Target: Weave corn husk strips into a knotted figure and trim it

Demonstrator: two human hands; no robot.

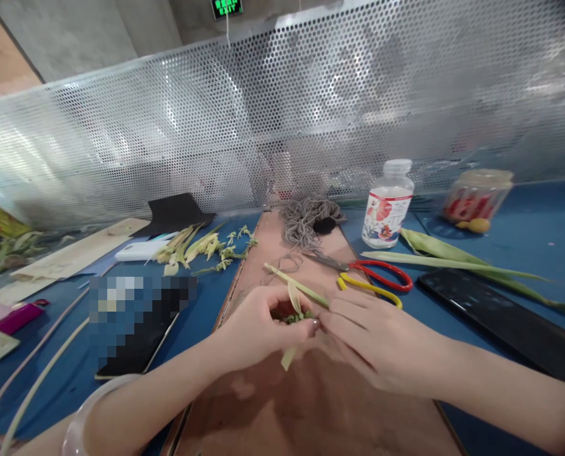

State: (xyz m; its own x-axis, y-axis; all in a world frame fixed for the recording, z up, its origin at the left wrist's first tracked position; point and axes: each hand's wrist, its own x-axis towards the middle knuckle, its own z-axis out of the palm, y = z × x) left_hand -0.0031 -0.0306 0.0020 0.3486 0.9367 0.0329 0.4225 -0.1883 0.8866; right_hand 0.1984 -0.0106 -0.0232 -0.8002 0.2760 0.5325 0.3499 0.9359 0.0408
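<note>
Above a brown board (311, 411), my left hand (258, 316) is closed, thumb and fingers curled round a small bundle of green plant material (296, 316). A pale strip of leaf sticks out above and below that bundle. My right hand (372, 329) meets it from the right, fingers pressed together at the bundle's edge. From its fingertips a pale green leaf strip (304, 286) runs up to the left; part of the grip is hidden. Just beyond lie scissors (380, 273) with one red and one yellow handle, and a tangle of grey yarn (306, 221).
Right of the board are a labelled plastic bottle (387, 209), a jar (479, 196), long green leaves (453, 261) and a black phone (496, 310). On the left lie another dark device (142, 342), plant scraps (201, 247) and cables (49, 373). A perforated metal screen (244, 126) stands behind.
</note>
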